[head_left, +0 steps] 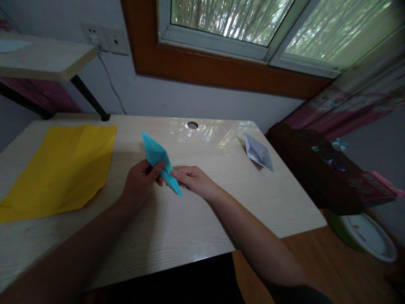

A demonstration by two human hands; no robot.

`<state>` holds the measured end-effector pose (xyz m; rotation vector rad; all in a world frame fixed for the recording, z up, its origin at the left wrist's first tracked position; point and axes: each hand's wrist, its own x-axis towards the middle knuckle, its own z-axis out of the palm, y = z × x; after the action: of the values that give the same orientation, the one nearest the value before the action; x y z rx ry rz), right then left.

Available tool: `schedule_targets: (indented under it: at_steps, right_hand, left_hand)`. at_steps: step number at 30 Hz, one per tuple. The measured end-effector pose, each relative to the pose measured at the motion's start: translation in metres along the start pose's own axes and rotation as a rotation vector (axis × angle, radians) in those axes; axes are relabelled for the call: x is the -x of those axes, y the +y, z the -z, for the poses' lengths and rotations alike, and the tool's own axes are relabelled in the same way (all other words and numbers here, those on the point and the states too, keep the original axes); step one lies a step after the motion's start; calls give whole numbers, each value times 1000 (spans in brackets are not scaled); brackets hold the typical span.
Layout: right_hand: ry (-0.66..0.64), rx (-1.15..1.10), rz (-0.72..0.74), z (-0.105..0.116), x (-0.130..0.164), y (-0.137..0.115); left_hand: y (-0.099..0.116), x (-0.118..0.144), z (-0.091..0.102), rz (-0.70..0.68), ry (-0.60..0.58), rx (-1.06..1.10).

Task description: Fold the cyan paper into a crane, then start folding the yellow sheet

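A folded piece of turquoise paper, long and pointed at both ends, slants over the middle of the desk. My left hand pinches its middle, thumb on top and fingers beneath. On the lower right edge, near the narrow tapered end, my right hand grips it between thumb and fingers. The fingertips under the paper are partly hidden.
A large yellow sheet lies on the pale wooden desk at left. Toward the right edge rests a white folded paper boat. A raised shelf stands at back left, and a cable hole opens near the wall.
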<state>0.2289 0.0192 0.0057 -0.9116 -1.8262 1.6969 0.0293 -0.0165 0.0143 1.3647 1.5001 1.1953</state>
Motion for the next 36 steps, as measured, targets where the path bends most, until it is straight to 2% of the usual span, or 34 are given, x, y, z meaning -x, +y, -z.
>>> schedule_targets:
  at_steps: [5, 12, 18, 23, 36]
  right_hand:
    - [21, -64, -49, -1, -2, 4]
    - [126, -202, -47, -2, -7, 16]
    - [158, -314, -15, -3, -9, 19]
    - [83, -346, -20, -1, -8, 19]
    - [125, -330, -29, -1, -7, 16]
  left_hand:
    - [1, 0, -2, 11, -67, 35]
    - [-9, -6, -6, 103, -177, 278]
    - [-9, -6, -7, 163, -282, 289]
    - [-8, -6, -6, 178, -292, 281]
    - [-8, -7, -6, 229, -321, 316]
